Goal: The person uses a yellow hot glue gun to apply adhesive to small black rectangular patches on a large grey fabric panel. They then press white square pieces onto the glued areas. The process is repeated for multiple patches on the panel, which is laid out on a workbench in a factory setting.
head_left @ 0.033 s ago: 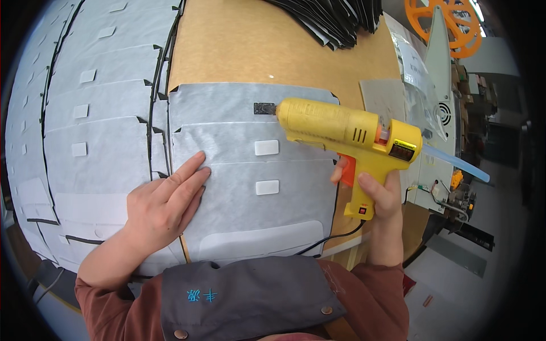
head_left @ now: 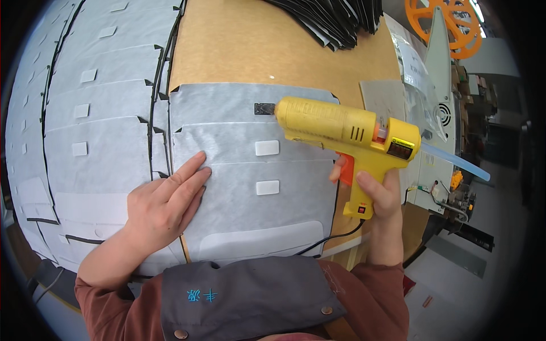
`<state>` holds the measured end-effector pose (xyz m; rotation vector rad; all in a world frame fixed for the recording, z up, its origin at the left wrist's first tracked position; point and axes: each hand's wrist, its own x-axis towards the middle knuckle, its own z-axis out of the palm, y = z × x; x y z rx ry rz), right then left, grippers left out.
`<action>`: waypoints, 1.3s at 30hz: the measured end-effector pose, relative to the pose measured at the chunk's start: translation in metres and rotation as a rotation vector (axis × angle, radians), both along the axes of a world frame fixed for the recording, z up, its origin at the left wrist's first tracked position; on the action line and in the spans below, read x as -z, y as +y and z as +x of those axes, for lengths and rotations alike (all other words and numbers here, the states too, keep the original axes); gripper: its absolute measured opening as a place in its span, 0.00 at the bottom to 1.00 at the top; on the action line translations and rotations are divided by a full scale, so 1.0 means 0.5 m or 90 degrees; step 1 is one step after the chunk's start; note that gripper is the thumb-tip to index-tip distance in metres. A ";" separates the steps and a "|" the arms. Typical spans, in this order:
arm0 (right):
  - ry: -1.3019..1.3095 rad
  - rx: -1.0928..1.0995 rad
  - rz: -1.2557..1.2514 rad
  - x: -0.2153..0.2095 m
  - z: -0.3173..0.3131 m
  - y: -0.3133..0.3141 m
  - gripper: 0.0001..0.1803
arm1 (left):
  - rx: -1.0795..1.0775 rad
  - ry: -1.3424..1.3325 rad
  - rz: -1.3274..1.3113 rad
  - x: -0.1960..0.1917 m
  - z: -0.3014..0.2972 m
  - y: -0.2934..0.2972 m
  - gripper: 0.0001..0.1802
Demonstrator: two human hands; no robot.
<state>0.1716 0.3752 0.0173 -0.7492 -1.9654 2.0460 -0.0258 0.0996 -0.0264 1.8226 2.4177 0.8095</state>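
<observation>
My right hand (head_left: 380, 190) is wrapped round the grip of a yellow glue gun (head_left: 327, 120), with a finger at its orange trigger. A pale blue glue stick (head_left: 455, 162) sticks out of its back end. The gun's tip reaches a small dark rectangle (head_left: 264, 108) on the farthest of several overlapping grey sheets (head_left: 227, 196); whether the tip touches it I cannot tell. Two small white rectangular pads (head_left: 267, 148) sit in line on the nearer sheets. My left hand (head_left: 165, 207) lies open, its outstretched fingers resting on the left edge of the sheets.
More overlapping grey sheets with white pads (head_left: 82, 111) cover the left side. A stack of black-edged pieces (head_left: 335, 20) lies at the far end of the brown tabletop (head_left: 227, 45). A black cord (head_left: 335, 236) runs from the gun's grip. An orange reel (head_left: 449, 25) stands far right.
The glue gun has shifted very slightly left in my right hand's grip. My left hand and the sheets stay in place.
</observation>
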 end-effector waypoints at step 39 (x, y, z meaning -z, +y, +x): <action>-0.038 -0.010 0.026 0.007 0.025 0.008 0.31 | 0.007 0.001 -0.018 0.006 -0.001 -0.008 0.20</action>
